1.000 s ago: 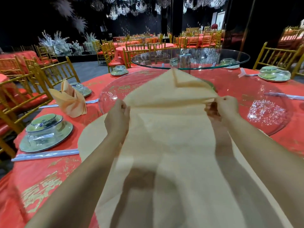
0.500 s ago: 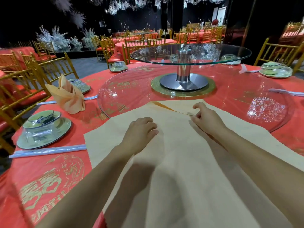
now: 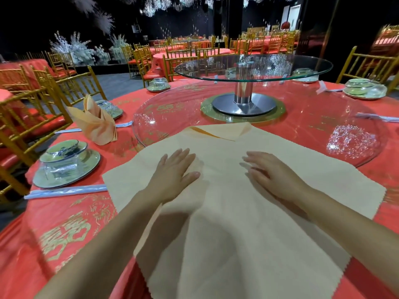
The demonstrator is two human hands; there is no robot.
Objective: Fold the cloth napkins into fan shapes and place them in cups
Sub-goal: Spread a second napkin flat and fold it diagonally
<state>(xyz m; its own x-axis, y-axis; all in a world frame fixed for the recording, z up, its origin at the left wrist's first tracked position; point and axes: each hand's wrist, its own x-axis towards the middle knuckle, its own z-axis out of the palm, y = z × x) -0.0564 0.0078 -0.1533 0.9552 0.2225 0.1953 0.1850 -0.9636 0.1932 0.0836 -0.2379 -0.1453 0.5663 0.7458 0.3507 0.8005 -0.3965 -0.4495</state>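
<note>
Your left hand (image 3: 174,173) and right hand (image 3: 272,173) lie flat, fingers straight, on the cream cloth napkin (image 3: 226,223) spread on the red tabletop (image 3: 64,234) before you, its 12 o'clock corner folded back, likely to press it smooth for folding.

Napkins two: flat napkin (image 3: 237,223), folded napkin (image 3: 97,126); hands two: left hand (image 3: 174,171), right hand (image 3: 274,175); glass discs two: lower disc (image 3: 313,126), upper disc (image 3: 302,65); steel pedestal (image 3: 243,96) one

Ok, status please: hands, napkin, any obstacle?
Both open, left hand and right hand flat on napkin. Napkin spread on table, far corner folded over, no pleats yet. At left folded napkin stands apart, not in the way.
</note>
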